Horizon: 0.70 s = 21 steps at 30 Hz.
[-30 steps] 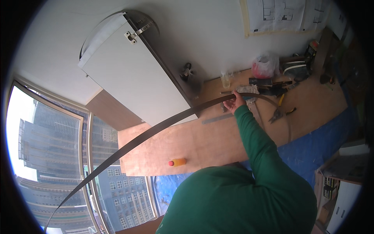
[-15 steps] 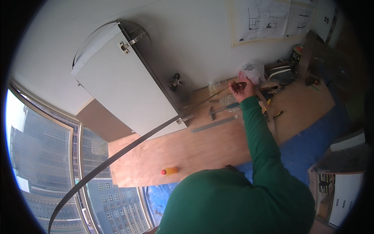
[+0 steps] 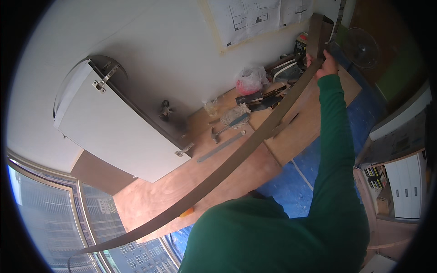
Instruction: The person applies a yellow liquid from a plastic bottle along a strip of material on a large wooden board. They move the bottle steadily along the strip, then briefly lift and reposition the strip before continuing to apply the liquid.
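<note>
My right hand (image 3: 326,64), at the far right, is closed round a long brown strip of edge banding (image 3: 227,170), close to its upper loop (image 3: 320,37). From there the strip sweeps down and leftward across the workbench (image 3: 157,195) to the window side, where its far end curls near the picture's rim. My left hand does not show. A white cabinet door (image 3: 120,123) with metal hinges (image 3: 99,86) leans at the wall, left of the strip. The strip partly covers an orange bottle (image 3: 187,212).
A hammer (image 3: 216,133), a grey flat bar (image 3: 221,146) and a plastic bag (image 3: 251,81) lie on the bench's far side. Windows (image 3: 50,204) line the left. A fan (image 3: 361,48) stands at the right. Blue sheeting (image 3: 291,193) covers the floor; drawings (image 3: 255,20) hang on the wall.
My right hand has moved right and away, now at the strip's looped part beyond the tools. The strip's broad face now shows, lower across the bench. The view has shifted rightward.
</note>
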Motion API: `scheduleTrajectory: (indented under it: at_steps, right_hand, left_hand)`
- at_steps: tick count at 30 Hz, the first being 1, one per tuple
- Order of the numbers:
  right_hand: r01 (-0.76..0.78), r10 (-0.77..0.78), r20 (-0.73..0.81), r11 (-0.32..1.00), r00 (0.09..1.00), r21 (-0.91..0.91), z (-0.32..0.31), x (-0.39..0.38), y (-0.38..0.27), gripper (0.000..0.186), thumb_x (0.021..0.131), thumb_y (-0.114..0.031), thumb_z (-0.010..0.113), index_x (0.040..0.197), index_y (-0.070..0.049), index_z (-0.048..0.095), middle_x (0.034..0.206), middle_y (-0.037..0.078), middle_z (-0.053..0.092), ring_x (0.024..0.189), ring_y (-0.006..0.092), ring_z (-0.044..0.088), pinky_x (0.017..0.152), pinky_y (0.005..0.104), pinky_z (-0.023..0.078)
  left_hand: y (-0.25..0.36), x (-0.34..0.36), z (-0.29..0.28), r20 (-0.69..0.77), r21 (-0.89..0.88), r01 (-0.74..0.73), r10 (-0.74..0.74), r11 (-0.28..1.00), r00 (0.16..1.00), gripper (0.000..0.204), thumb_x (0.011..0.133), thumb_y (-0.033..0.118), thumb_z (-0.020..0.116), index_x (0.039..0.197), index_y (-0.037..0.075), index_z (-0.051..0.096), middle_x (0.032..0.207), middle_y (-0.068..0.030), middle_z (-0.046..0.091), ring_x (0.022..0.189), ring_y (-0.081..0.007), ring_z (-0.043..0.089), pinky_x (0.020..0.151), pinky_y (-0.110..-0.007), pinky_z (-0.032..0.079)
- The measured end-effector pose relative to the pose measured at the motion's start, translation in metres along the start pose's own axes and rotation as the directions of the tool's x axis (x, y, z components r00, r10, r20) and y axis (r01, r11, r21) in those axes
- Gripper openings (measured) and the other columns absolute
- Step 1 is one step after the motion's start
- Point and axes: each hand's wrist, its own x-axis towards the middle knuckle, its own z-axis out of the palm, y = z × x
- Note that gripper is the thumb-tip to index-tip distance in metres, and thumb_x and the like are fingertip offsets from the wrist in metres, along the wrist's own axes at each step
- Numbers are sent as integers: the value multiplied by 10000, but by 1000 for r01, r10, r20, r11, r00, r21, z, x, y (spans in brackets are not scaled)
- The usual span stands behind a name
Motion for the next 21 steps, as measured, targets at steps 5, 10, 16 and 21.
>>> scheduleTrajectory:
  at_steps: [5, 10, 16, 21]
  right_hand:
    - [274, -256, 179, 958, 950, -85, -16, 36, -144, 554, 1144, -459, 518, 1455, -8, 439, 1195, 315, 695, 830, 310, 661, 734, 430, 567]
    - [355, -338, 126, 924, 933, -144, -32, 21, -144, 591, 1123, -533, 550, 1458, -57, 444, 1084, 262, 736, 753, 292, 647, 688, 417, 560]
    - [165, -194, -160, 970, 968, -176, -123, -2, 16, 702, 1074, -639, 580, 1554, -172, 367, 1013, 195, 719, 697, 285, 622, 631, 429, 532]
    - [-115, 57, -355, 983, 933, -144, -236, -21, 187, 713, 1079, -616, 583, 1570, -152, 353, 816, 143, 654, 540, 260, 568, 482, 402, 497]
  left_hand:
    - [-32, -55, 107, 344, -176, 200, -130, 964, 930, 425, 1115, 359, 597, 1328, 17, 734, 1286, -150, 637, 1126, -276, 638, 977, -427, 535]
    - [-45, -82, 166, 622, -60, -207, 199, 977, 757, 398, 1122, 102, 416, 1440, -39, 609, 1354, -183, 627, 1307, -343, 600, 1109, -451, 488]
    - [-49, -107, 172, 715, 34, -196, 113, 980, 690, 377, 1123, 99, 442, 1416, -56, 622, 1339, -174, 630, 1293, -329, 602, 1107, -441, 483]
    - [-84, -89, 180, 686, -38, 54, -13, 998, 728, 386, 1128, 117, 434, 1412, -63, 625, 1326, -164, 627, 1301, -312, 591, 1119, -427, 468]
